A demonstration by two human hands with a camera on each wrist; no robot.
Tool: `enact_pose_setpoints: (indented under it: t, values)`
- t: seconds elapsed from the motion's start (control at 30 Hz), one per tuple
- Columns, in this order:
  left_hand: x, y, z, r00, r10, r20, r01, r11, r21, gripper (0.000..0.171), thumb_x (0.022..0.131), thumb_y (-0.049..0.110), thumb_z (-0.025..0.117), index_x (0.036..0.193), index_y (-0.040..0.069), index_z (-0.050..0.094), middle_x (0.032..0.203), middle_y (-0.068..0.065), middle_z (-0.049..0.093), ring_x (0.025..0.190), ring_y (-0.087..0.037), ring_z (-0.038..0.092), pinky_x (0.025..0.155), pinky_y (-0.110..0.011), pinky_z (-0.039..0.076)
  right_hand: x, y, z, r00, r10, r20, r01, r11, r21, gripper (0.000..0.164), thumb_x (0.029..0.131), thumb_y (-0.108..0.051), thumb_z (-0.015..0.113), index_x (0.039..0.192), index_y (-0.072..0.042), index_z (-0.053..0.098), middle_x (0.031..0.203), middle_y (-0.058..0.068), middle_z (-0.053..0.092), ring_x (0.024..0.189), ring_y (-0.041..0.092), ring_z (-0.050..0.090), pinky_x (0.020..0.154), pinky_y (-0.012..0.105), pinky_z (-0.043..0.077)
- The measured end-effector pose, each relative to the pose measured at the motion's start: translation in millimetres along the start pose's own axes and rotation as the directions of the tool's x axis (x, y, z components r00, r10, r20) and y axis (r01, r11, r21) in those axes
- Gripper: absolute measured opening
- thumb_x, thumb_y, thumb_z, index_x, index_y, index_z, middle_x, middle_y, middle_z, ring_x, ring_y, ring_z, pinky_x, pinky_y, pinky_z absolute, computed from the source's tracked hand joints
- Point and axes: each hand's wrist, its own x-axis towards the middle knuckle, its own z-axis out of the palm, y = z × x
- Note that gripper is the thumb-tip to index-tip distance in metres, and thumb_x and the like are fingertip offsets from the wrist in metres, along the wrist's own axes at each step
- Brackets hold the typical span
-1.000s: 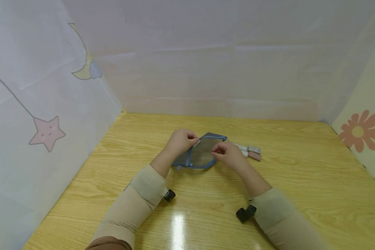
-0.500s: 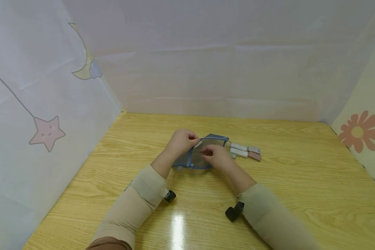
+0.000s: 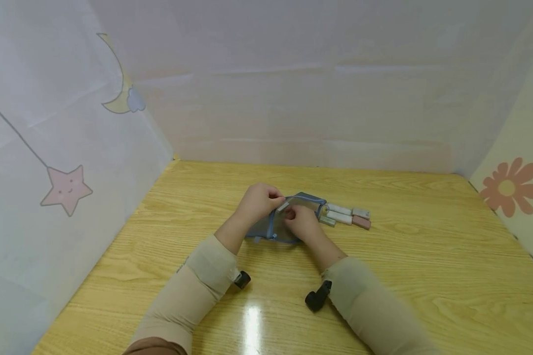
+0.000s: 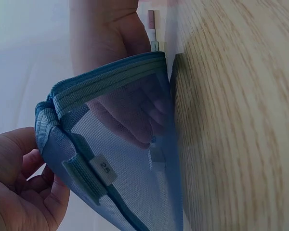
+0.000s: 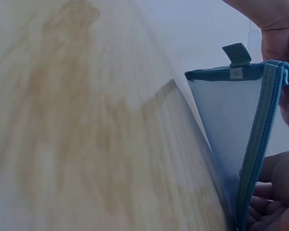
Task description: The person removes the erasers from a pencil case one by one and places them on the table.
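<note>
A blue-trimmed mesh pouch [image 3: 266,229] stands on the table with its mouth toward the right. My left hand [image 3: 259,199] pinches its upper edge. My right hand [image 3: 303,222] reaches in through the mouth with fingers bent. Through the mesh in the left wrist view, the right hand [image 4: 127,113] shows inside, and a small pale block [image 4: 156,159] appears right at its fingertips; I cannot tell whether it holds the block. A tag marked 25 [image 4: 104,169] sits by the left fingers. The right wrist view shows the pouch [image 5: 226,120] from its other side, the left hand [image 5: 284,43] above.
Right of the pouch on the wooden table [image 3: 417,246] lie two long pieces, one with a grey end [image 3: 361,213] and one with a brownish-pink end [image 3: 361,223]. A short greenish-grey piece [image 3: 327,221] lies nearer the pouch. Printed cloth walls [image 3: 293,108] enclose the back and sides.
My right hand has moved left, from the pouch's right rim into the pouch. The left hand stays almost still at the upper edge, and the short greenish-grey piece has come into sight.
</note>
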Motion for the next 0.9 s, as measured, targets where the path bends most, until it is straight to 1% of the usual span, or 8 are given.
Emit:
enact_pose_setpoints:
  t: [0.17, 0.27, 0.4, 0.43, 0.53, 0.73, 0.9]
  values:
    - [-0.2, 2.0, -0.4, 1.000, -0.008, -0.001, 0.008, 1.000, 0.003, 0.018, 0.088, 0.027, 0.060, 0.074, 0.022, 0.070, 0.069, 0.005, 0.063, 0.060, -0.013, 0.049, 0.053, -0.026, 0.039, 2.6, -0.6, 2.2, 0.999, 0.045, -0.015, -0.046, 0.999, -0.011, 0.030, 0.079, -0.013, 0.065, 0.106, 0.000, 0.062, 0.075, 0.005, 0.063, 0.063, 0.016, 0.055, 0.057, 0.028, 0.044]
    - [0.3, 2.7, -0.4, 1.000, -0.009, -0.002, 0.009, 1.000, 0.004, 0.018, 0.088, 0.027, 0.060, 0.074, 0.021, 0.070, 0.071, 0.004, 0.064, 0.060, -0.013, 0.049, 0.053, -0.026, 0.039, 4.5, 0.0, 2.8, 0.998, 0.068, -0.013, -0.069, 0.998, -0.010, 0.036, 0.079, -0.013, 0.065, 0.112, -0.001, 0.060, 0.072, 0.003, 0.063, 0.060, 0.014, 0.054, 0.055, 0.025, 0.042]
    - [1.5, 2.1, 0.5, 1.000, -0.012, 0.003, 0.011, 1.000, 0.011, 0.019, 0.088, 0.027, 0.060, 0.072, 0.022, 0.069, 0.068, 0.006, 0.062, 0.058, -0.013, 0.048, 0.052, -0.025, 0.038, 6.0, 0.8, 3.7, 0.996, 0.092, -0.002, -0.092, 0.996, 0.006, 0.046, 0.080, -0.013, 0.065, 0.124, -0.004, 0.055, 0.073, 0.002, 0.062, 0.058, 0.012, 0.053, 0.053, 0.023, 0.041]
    - [1.9, 1.9, 0.7, 1.000, -0.012, 0.004, 0.012, 1.000, 0.011, 0.019, 0.088, 0.027, 0.060, 0.072, 0.021, 0.069, 0.068, 0.006, 0.061, 0.058, -0.013, 0.048, 0.051, -0.025, 0.038, 6.2, 1.1, 3.9, 0.996, 0.093, 0.000, -0.093, 0.996, 0.009, 0.047, 0.080, -0.013, 0.065, 0.125, -0.004, 0.054, 0.073, 0.002, 0.062, 0.058, 0.012, 0.053, 0.053, 0.023, 0.041]
    - [2.3, 1.6, 0.6, 1.000, -0.016, 0.010, 0.016, 1.000, 0.003, 0.018, 0.088, 0.027, 0.060, 0.074, 0.021, 0.070, 0.067, 0.006, 0.060, 0.058, -0.013, 0.048, 0.052, -0.025, 0.038, 5.9, 1.4, 3.8, 0.996, 0.090, -0.003, -0.090, 0.996, 0.018, 0.047, 0.080, -0.013, 0.065, 0.125, -0.003, 0.054, 0.073, 0.003, 0.062, 0.058, 0.012, 0.053, 0.053, 0.024, 0.041]
    - [2.7, 1.5, -1.4, 1.000, -0.020, 0.002, 0.020, 1.000, -0.004, 0.017, 0.088, 0.026, 0.060, 0.075, 0.022, 0.070, 0.067, 0.006, 0.060, 0.060, -0.013, 0.050, 0.054, -0.026, 0.039, 5.4, 2.8, 3.7, 0.996, 0.084, -0.011, -0.083, 0.996, 0.040, 0.039, 0.081, -0.013, 0.065, 0.118, -0.003, 0.057, 0.073, 0.004, 0.062, 0.060, 0.014, 0.053, 0.055, 0.025, 0.041]
    - [2.8, 1.8, -2.5, 1.000, -0.017, 0.009, 0.017, 1.000, 0.003, 0.018, 0.089, 0.026, 0.059, 0.075, 0.021, 0.070, 0.067, 0.006, 0.061, 0.061, -0.013, 0.050, 0.055, -0.026, 0.039, 8.7, 5.4, 4.1, 0.997, 0.081, -0.013, -0.080, 0.995, 0.058, 0.046, 0.081, -0.013, 0.066, 0.124, -0.004, 0.052, 0.073, 0.005, 0.061, 0.060, 0.014, 0.053, 0.054, 0.026, 0.041]
